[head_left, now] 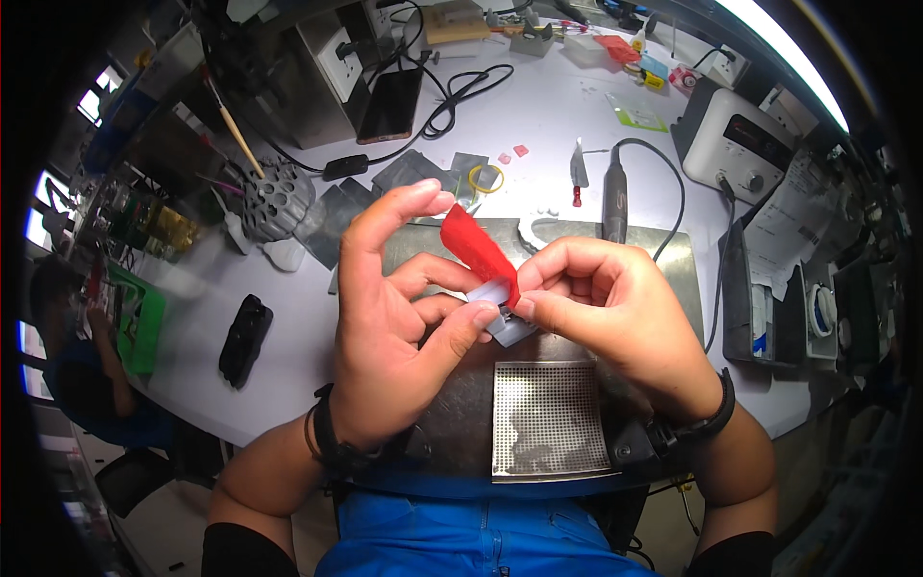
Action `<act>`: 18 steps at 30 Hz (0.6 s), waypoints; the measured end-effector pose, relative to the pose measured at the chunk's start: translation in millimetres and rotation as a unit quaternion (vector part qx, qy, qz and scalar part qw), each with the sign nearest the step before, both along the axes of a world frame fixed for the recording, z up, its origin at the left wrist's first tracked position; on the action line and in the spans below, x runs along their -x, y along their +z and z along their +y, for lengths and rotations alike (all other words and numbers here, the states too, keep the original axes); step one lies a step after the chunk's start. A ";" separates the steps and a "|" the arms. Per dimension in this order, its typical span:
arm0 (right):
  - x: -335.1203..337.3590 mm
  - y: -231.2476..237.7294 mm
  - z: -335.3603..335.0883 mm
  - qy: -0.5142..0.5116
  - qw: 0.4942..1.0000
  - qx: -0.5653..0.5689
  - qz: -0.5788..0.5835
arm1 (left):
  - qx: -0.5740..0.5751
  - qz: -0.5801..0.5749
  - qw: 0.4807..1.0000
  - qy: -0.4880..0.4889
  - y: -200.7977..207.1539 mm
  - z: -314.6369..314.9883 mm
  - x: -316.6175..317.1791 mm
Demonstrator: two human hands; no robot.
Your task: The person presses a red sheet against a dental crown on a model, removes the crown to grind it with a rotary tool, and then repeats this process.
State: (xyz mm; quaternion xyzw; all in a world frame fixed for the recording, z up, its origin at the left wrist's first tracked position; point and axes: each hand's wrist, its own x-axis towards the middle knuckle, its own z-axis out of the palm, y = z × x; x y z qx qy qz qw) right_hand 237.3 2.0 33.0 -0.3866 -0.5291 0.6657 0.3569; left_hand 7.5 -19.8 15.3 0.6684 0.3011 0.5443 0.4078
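Over the dark metal plate, both hands meet around one small piece of work. My left hand is closed, its thumb and bent fingers gripping a small pale grey-white piece, while its index finger stands raised and apart. My right hand pinches the lower end of a thin red strip between thumb and fingertips. The strip slants up to the left, near the left index fingertip, and its lower end is against the pale piece. Fingers hide part of that piece, so its exact kind is unclear.
A perforated metal sheet lies on the plate's near side. Behind the hands are a white arch-shaped piece, a handpiece cabled to a control box, a knife, and a phone. A black case lies left.
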 end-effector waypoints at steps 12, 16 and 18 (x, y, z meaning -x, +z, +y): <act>-1.5 1.1 -0.4 -0.025 0.995 0.024 0.089 | 0.195 -0.015 0.979 -0.055 0.6 -5.2 0.4; -0.7 4.8 -2.6 -0.021 0.994 0.039 0.101 | 0.194 -0.042 0.978 -0.063 -0.1 -5.7 -0.2; 0.6 5.5 -2.6 -0.021 0.992 0.053 0.114 | 0.200 -0.048 0.975 -0.078 -1.2 -5.2 1.8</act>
